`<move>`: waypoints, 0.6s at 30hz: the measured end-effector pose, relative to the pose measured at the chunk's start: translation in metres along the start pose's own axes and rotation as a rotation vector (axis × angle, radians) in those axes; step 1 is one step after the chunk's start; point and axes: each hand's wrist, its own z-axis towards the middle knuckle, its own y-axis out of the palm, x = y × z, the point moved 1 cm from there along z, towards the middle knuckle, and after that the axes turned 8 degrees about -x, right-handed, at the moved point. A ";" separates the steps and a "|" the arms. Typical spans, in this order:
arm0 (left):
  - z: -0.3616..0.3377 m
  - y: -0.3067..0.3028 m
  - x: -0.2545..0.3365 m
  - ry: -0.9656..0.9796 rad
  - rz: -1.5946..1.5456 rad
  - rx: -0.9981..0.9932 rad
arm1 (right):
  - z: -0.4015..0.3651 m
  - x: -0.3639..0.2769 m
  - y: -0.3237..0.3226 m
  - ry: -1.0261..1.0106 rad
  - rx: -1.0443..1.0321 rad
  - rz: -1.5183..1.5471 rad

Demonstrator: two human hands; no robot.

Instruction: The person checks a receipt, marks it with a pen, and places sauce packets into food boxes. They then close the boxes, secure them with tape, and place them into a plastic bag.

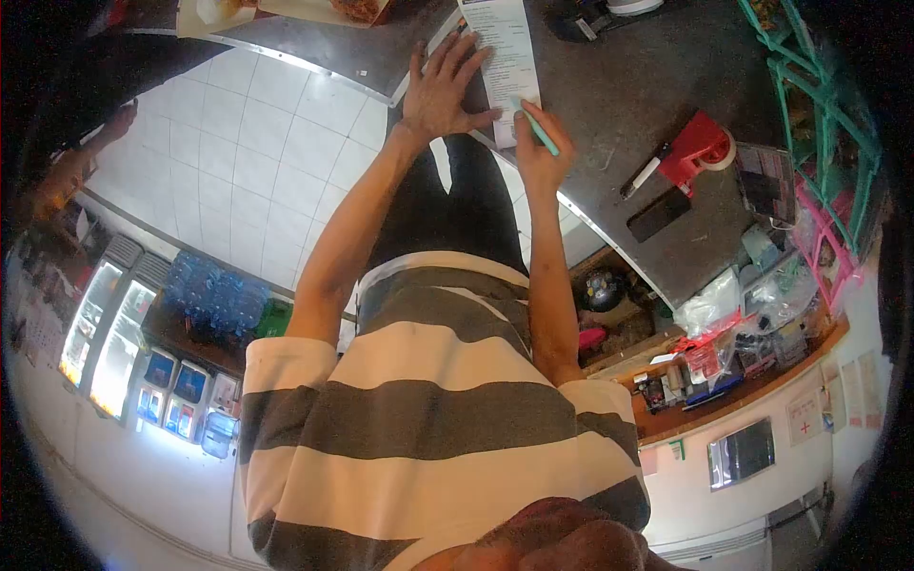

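A long printed receipt [505, 52] lies on the dark counter [609, 105], its lower end near the counter's front edge. My left hand [443, 90] rests spread over the left side of the receipt, fingers stretched out and thumb pointing at its lower part. In my right hand [545, 152] is a mint-green pen [541, 128], gripped between the fingers. The pen's upper end overlaps the receipt's lower right edge in this view.
To the right on the counter are a red tape dispenser [697, 152], a marker [647, 171] and a dark phone [659, 213]. A green plastic rack [824, 105] stands beyond. Food in paper trays [324, 11] sits at the top. A person's arm [81, 157] shows at left.
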 end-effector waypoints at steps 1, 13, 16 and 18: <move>0.000 0.000 0.000 0.005 0.009 0.006 | -0.001 -0.003 0.000 -0.001 0.000 0.000; 0.000 0.004 -0.002 -0.001 0.026 -0.015 | -0.002 -0.011 -0.004 0.024 -0.006 0.017; -0.002 0.005 -0.004 0.006 -0.086 -0.056 | 0.022 -0.023 -0.012 0.036 -0.016 0.283; -0.003 0.011 -0.006 0.027 -0.083 -0.068 | 0.053 -0.058 -0.016 -0.048 -0.072 0.377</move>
